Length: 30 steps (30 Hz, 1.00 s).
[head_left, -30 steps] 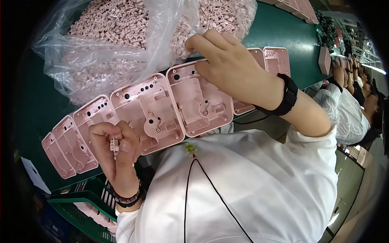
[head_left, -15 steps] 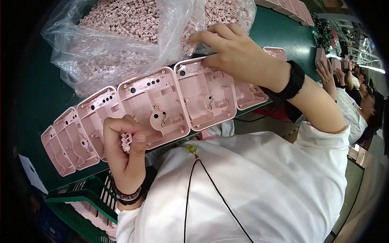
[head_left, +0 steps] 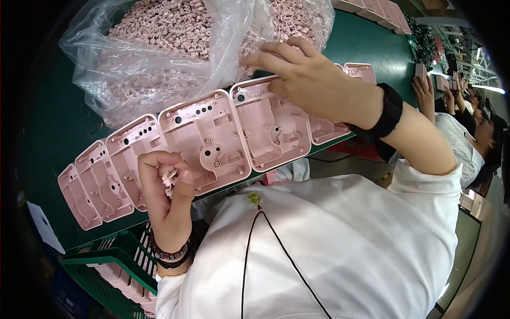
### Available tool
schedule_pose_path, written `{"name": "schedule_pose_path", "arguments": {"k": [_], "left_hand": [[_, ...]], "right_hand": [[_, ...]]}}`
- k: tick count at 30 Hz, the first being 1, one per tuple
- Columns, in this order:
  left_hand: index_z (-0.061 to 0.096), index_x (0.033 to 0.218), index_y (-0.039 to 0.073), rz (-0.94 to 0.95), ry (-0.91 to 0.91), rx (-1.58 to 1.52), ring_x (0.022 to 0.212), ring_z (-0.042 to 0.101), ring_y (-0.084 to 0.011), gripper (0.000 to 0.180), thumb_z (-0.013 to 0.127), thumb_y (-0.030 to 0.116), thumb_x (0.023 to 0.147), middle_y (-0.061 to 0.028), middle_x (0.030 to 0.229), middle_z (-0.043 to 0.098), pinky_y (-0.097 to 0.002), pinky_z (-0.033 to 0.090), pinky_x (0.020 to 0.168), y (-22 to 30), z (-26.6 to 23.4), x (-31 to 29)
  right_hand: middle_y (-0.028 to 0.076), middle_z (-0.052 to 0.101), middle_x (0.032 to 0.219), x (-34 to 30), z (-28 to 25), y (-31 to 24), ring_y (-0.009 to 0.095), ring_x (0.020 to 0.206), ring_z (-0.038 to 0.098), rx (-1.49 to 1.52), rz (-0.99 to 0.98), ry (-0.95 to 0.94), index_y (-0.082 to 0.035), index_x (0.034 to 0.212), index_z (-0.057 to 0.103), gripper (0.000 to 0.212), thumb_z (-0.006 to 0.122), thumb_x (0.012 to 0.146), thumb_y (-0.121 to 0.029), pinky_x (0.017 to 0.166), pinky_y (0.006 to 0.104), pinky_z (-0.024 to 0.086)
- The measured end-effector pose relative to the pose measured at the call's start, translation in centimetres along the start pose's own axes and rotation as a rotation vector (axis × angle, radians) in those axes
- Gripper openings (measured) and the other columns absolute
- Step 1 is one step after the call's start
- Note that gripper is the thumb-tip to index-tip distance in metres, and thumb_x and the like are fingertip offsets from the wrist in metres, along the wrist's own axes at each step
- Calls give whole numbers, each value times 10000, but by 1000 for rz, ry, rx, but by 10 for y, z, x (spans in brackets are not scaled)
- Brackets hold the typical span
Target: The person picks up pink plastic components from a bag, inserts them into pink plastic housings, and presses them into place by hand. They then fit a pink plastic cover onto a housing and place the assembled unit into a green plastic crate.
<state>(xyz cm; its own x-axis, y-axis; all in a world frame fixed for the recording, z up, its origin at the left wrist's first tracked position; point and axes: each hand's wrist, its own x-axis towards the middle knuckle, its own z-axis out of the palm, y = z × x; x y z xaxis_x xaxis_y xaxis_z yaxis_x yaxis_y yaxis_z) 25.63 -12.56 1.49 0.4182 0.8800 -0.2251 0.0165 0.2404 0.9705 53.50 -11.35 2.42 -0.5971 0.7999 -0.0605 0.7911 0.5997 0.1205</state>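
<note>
My left hand [head_left: 171,199] is closed around a small bunch of pale pink plastic clips [head_left: 169,179], in front of a row of pink plastic housings. Over the upper edge of one housing [head_left: 260,114], my right hand [head_left: 313,80] hovers with fingers stretched out and apart. Its fingertips reach the side of a clear plastic bag [head_left: 154,80] filled with many small pink parts [head_left: 164,29]. I see nothing held in the right hand, though its palm side is hidden. A larger-looking housing [head_left: 204,141] lies between my two hands.
The housings stand edge to edge along the near side of a green table [head_left: 356,42]. A green crate [head_left: 114,260] with more pink housings sits below at left. Pink housings [head_left: 380,13] line the far right. A co-worker's hand [head_left: 423,93] is at the right.
The left-hand housings have shifted slightly right. The clips in my left hand lie differently between thumb and fingers. My right hand's fingers have lowered and spread slightly beside the bag.
</note>
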Motion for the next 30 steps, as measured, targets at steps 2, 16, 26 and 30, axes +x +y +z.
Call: {"name": "schedule_pose_path", "arguments": {"k": [2, 16, 26, 30], "left_hand": [[398, 974, 11, -14, -21, -37, 702, 428, -93, 165, 511, 17, 855, -32, 782, 462, -207, 354, 674, 3, 5, -2], [503, 882, -3, 203, -253, 282, 735, 598, -166, 86, 540, -1, 804, -100, 838, 599, -250, 445, 664, 2, -1, 4], [530, 912, 2, 143, -183, 162, 684, 607, -183, 152, 607, 40, 786, -102, 769, 613, -247, 446, 626, 5, -4, 0], [532, 907, 3, 129, -270, -26, 597, 571, -163, 177, 634, 92, 793, -91, 717, 590, -241, 425, 554, 5, -18, 2]], "right_hand": [[2, 461, 1199, -2, 0, 1, 187, 1076, 438, 72, 29, 29, -117, 783, 675, 133, 596, 677, -134, 937, 334, 311], [61, 549, 971, 28, -47, -54, 242, 852, 523, 591, 80, 261, -64, 849, 601, 212, 660, 649, -101, 710, 349, 395], [42, 563, 872, 42, -42, -81, 203, 753, 533, 730, -54, 439, -52, 841, 577, 211, 671, 675, -144, 608, 306, 384], [27, 568, 879, 35, -33, -86, 169, 757, 527, 591, -150, 571, -71, 826, 578, 181, 646, 687, -165, 620, 296, 381]]}}
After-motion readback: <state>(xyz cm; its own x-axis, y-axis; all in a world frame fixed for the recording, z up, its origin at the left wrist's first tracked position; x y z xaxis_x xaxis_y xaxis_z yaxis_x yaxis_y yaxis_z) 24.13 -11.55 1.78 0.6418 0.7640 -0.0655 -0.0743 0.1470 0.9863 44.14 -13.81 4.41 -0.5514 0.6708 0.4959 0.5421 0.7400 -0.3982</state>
